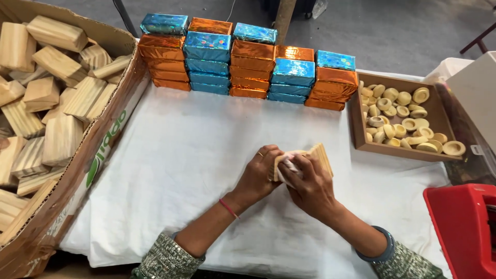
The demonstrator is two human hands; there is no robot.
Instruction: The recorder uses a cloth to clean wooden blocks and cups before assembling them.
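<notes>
Both hands work at the middle of a table covered with a white cloth (196, 155). The left hand (258, 175) is closed around the near end of a wooden block (315, 157), fingers curled over its edge; a ring sits on one finger and a red thread circles the wrist. The right hand (310, 188) is also closed, pressing a small piece of white material (290, 166) against the face of the block. The block is held tilted just above the cloth, between the two hands.

A large cardboard box (88, 170) stands at the left edge of the table, filled with bare wooden blocks (57, 103). Along the far edge, foil-wrapped blocks (248, 67) are stacked in a row, alternating orange and blue. To the right, a shallow brown tray (398, 151) holds many small pale rings (403, 119). A red plastic object (465, 227) lies at the near right corner, well apart from the hands.
</notes>
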